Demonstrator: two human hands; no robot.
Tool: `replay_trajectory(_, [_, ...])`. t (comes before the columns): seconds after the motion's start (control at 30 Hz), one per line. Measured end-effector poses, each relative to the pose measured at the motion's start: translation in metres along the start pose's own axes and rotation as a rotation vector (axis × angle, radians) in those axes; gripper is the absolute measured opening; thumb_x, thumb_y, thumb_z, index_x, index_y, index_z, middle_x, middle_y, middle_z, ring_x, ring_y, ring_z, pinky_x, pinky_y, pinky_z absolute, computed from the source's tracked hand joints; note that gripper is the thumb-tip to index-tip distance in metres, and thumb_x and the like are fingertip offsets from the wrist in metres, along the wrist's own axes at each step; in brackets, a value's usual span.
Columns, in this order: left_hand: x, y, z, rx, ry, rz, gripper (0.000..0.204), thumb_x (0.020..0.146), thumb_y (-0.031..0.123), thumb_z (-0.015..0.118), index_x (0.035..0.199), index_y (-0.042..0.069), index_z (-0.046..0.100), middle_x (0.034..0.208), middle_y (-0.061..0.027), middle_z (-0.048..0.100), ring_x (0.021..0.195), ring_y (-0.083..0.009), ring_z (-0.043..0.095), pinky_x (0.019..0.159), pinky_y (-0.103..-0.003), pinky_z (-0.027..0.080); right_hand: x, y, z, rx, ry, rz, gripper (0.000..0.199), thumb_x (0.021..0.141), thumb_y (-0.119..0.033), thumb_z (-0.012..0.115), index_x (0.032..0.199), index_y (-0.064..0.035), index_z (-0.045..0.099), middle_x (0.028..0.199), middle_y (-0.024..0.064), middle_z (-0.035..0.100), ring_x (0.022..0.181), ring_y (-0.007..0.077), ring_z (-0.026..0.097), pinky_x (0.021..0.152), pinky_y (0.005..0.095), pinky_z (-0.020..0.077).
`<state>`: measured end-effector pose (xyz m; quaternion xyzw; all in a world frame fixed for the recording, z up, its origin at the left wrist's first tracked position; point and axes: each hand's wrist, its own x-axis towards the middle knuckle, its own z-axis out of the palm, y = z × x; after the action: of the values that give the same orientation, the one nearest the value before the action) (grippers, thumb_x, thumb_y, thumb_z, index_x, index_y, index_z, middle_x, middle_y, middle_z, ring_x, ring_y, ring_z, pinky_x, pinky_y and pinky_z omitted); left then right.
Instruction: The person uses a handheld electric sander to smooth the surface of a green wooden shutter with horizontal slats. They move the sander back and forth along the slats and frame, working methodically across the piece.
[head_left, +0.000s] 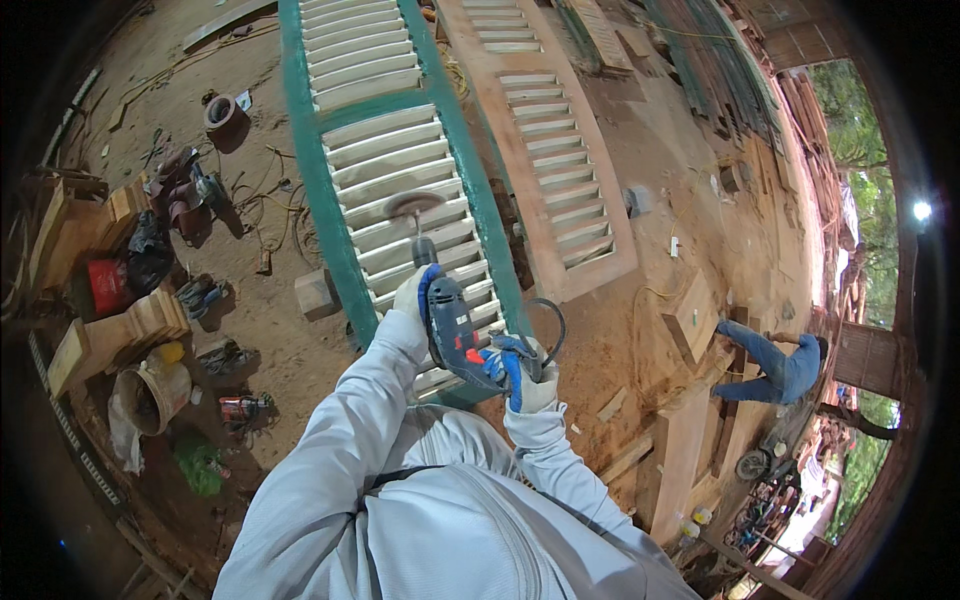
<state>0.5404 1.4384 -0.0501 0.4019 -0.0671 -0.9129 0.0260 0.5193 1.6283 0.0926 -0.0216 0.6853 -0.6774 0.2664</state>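
Note:
Both my gloved hands hold a dark blue and black power drill (452,325) with a red switch part. My left hand (412,292) is closed round its front, just behind the chuck. At the rear, my right hand (530,376) grips the handle, where a black cord loops out. A round brownish disc (413,204), blurred, sits on the drill's shaft. It lies over the pale slats of a louvered shutter (390,165) with a green painted frame; whether it touches them I cannot tell. Beside it to the right lies a second shutter (545,130) with a bare brown wood frame.
A wooden block (317,294) shows beside the green shutter's left edge. Bucket (150,392), cut wood pieces (115,340), cables and tools litter the dirt floor at left. Another person in blue (775,362) bends over boards (680,460) at right, near a motorbike wheel (753,464).

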Motion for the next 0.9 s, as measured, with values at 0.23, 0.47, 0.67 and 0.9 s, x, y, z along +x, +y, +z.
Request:
replay_trajectory(0.23, [-0.028,0.016,-0.025,0.068,0.251,0.106,0.028,0.085,0.038,0.068,0.092,0.010,0.067,0.076,-0.0059,0.067,0.060,-0.0215,0.063,0.056,-0.038,0.053,-0.006,0.004,0.024,0.127,-0.041,0.102,0.017,0.093,0.001,0.059,0.108,0.0066,0.065,0.072,0.0104,0.064,0.064,0.0198,0.063,0.076,0.0414,0.0578])
replay_trajectory(0.47, [-0.031,0.028,-0.033,0.167,0.284,0.081,0.033,0.081,0.038,0.073,0.095,0.009,0.067,0.077,-0.0051,0.066,0.060,-0.0215,0.062,0.056,-0.040,0.052,-0.017,0.011,0.039,0.106,0.005,0.041,0.017,0.093,0.001,0.057,0.107,0.0067,0.065,0.070,0.0111,0.065,0.065,0.0221,0.066,0.079,0.0441,0.0587])
replay_trajectory(0.67, [-0.050,0.027,-0.027,0.091,0.274,0.159,0.027,0.083,0.034,0.072,0.093,0.010,0.067,0.077,-0.0051,0.065,0.059,-0.0208,0.061,0.056,-0.039,0.051,-0.026,0.012,0.034,0.193,-0.111,0.067,0.021,0.094,-0.001,0.063,0.115,0.0018,0.066,0.091,0.0075,0.069,0.069,0.0100,0.061,0.062,0.0233,0.0483])
replay_trajectory(0.9, [-0.064,0.030,-0.067,-0.089,0.266,0.246,0.019,0.087,0.029,0.068,0.092,0.011,0.066,0.076,-0.0060,0.066,0.064,-0.0213,0.066,0.059,-0.039,0.056,-0.031,0.015,0.038,0.042,-0.267,0.100,0.021,0.093,-0.002,0.063,0.114,0.0023,0.066,0.107,0.0108,0.072,0.097,0.0142,0.067,0.086,0.0255,0.0527])
